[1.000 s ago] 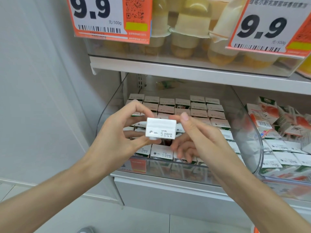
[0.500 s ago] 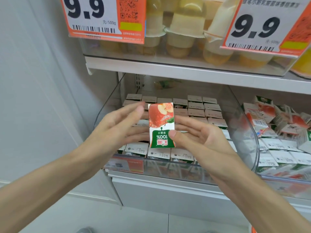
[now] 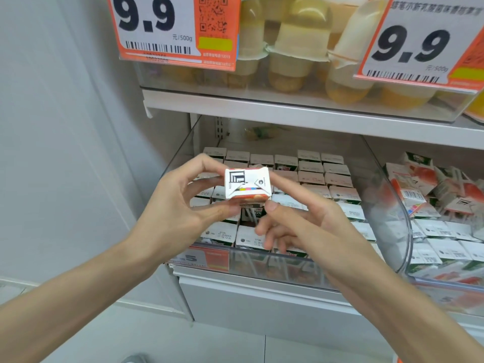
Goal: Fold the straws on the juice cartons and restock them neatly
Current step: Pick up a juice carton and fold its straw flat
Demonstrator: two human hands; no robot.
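Turned since the earlier frame, the small white-and-red cardboard juice carton (image 3: pixel 247 183) now presents its folded white end to us instead of its apple-printed face. We note the left hand (image 3: pixel 180 205) pinching it, thumb under the lower edge and forefinger curled over the top left corner. The right hand (image 3: pixel 314 226) grips the carton's right end between forefinger along the top and thumb at the lower corner; its other fingers hang loosely curled below, holding nothing. The carton is held in the air over the front of the clear plastic shelf bin (image 3: pixel 267 268), apart from the stock. Inside that bin, matching white-topped cartons (image 3: pixel 337 179) stand upright in tidy rows. Right of it, a second clear bin (image 3: pixel 450 292) holds jumbled cartons (image 3: pixel 419 192). Above, a white metal shelf (image 3: pixel 288 113) carries pale yellow sealed cups (image 3: pixel 296 48) behind orange-and-white price tags (image 3: pixel 162 27) marked 9.9.
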